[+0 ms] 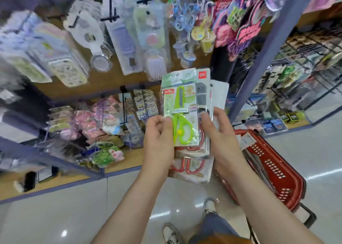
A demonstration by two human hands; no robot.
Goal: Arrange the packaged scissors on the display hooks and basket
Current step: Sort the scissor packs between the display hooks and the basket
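Note:
I hold a stack of packaged scissors upright in front of the display. The front pack of green scissors (pixel 182 114) is pinched at its left edge by my left hand (pixel 159 140). Behind it lie packs with red-handled scissors (pixel 192 162), their handles showing below. My right hand (pixel 220 132) grips the stack's right side, fingers curled behind it. A bare black display hook (pixel 125 105) juts out from the lower shelf rail just left of the stack.
A red shopping basket (pixel 273 171) stands on the floor at my right with flat packs in it. Hooks above carry hairbrushes (pixel 155 66), combs and mirrors. Lower hooks hold plush and packaged items. A wire rack (pixel 305 73) fills the right aisle. My feet are on a glossy floor.

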